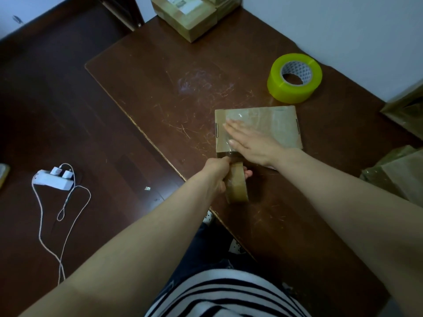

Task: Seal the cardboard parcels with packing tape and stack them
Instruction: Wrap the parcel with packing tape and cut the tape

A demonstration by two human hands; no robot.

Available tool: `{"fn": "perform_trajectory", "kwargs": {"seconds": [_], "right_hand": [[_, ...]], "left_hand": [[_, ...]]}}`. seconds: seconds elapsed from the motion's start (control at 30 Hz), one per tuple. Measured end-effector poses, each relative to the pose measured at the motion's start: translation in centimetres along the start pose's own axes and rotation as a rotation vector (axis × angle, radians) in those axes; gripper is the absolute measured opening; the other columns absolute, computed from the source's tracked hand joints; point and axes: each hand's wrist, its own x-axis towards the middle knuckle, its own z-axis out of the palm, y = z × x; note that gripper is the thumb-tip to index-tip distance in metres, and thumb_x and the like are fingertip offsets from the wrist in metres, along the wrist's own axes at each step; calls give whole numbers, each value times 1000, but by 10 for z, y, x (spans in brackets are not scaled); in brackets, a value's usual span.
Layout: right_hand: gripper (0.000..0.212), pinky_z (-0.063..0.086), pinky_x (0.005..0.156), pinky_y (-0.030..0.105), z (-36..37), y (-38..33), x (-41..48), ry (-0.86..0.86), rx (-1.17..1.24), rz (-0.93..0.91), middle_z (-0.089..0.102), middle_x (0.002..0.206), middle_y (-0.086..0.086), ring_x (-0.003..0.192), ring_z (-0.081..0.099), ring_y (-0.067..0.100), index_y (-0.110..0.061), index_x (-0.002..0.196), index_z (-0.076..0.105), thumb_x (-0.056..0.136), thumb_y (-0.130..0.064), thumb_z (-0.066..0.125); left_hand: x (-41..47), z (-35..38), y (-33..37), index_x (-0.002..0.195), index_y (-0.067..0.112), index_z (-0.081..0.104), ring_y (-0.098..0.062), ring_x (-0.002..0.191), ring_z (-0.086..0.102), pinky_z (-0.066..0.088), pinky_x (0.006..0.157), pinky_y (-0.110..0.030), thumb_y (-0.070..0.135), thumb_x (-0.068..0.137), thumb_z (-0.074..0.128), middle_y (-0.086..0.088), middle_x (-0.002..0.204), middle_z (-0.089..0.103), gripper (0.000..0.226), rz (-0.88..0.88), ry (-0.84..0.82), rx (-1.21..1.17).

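Black-and-white striped shirt (219, 294) lowest; above it my left hand (217, 173) grips the brown packing-tape roll (237, 188), right hand (249, 140) lies flat on the flat brown cardboard parcel (282, 124), centre-right. Mid-seal, I judge; next, tear the strip cleanly.

A scratched dark table (160, 72) carries a flat taped parcel (274, 124) near its left edge, a yellow tape roll (295, 78) by the right edge, boxes (185, 19) at the far corner and packages (402, 175) farther along the right edge.
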Motion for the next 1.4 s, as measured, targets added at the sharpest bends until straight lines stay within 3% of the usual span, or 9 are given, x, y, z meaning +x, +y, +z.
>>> {"fn": "perform_trajectory", "kwargs": {"seconds": [0.13, 0.33, 0.57, 0.83, 0.93, 1.07, 1.2, 1.33, 1.4], "right_hand": [[62, -11, 118, 31, 20, 12, 6, -48, -176, 0, -18, 160, 0, 146, -17, 11, -18, 152, -11, 102, -45, 15], [69, -14, 113, 28, 28, 10, 6, 30, -285, 11, -16, 160, 1, 146, -15, 12, -16, 152, -11, 98, -54, 11], [71, -6, 118, 32, 39, 2, 5, 161, -433, 35, -6, 161, 7, 149, -5, 19, -11, 153, -3, 100, -50, 23], [80, -12, 115, 32, 36, 3, 3, 114, -532, 32, -15, 160, 10, 148, -12, 21, -8, 150, -14, 99, -46, 35], [77, -13, 115, 31, 30, 4, 3, 98, -450, 17, -16, 160, 7, 148, -14, 18, -11, 151, -13, 99, -51, 27], [71, -16, 113, 30, 32, 5, 4, 94, -487, 15, -19, 159, 9, 147, -16, 20, -10, 149, -18, 103, -33, 31], [97, -22, 108, 28, 26, 10, 5, 9, -439, 10, -29, 156, 6, 137, -31, 12, -17, 140, -32, 87, 8, 44], [83, -20, 110, 28, 23, 9, 4, -15, -376, 12, -27, 157, 4, 136, -30, 9, -16, 147, -25, 99, -29, 43], [76, -18, 111, 28, 27, 8, 5, 24, -392, 8, -23, 158, 6, 143, -23, 14, -14, 149, -20, 102, -34, 37]], "left_hand": [[0, -7, 2, 112, -7, 52, -25, 41, 62, 52, 38, -28, 10, 98, 52, -19, 61, 60, 22, 11, -7, 82], [-17, -18, -16, 81, -3, 54, -18, 33, 58, 46, 32, -23, 7, 95, 54, -11, 42, 58, 18, -85, 6, 127], [-17, -22, -4, 92, -9, 53, -21, 39, 61, 49, 37, -25, 5, 95, 52, -14, 47, 61, 14, -12, -5, 58], [-18, -30, -7, 77, -3, 53, -17, 34, 58, 51, 38, -24, 7, 97, 48, -11, 44, 59, 23, -41, 6, -4], [-16, -31, -7, 76, -2, 54, -16, 35, 58, 51, 39, -24, 8, 98, 47, -11, 45, 59, 25, -47, 3, -24], [-12, -30, -10, 83, -6, 54, -19, 39, 61, 53, 43, -24, 10, 99, 45, -13, 50, 61, 24, -67, -12, -65], [-11, -28, -11, 95, -6, 54, -20, 41, 62, 54, 42, -25, 11, 99, 45, -15, 56, 62, 19, -74, -34, -85], [-10, -28, -12, 101, -5, 53, -21, 42, 63, 54, 42, -26, 11, 99, 44, -15, 55, 62, 19, -64, -31, -97], [-10, -28, -13, 114, -6, 51, -22, 42, 63, 53, 41, -26, 12, 100, 43, -16, 57, 62, 24, -56, -30, -107]]}}
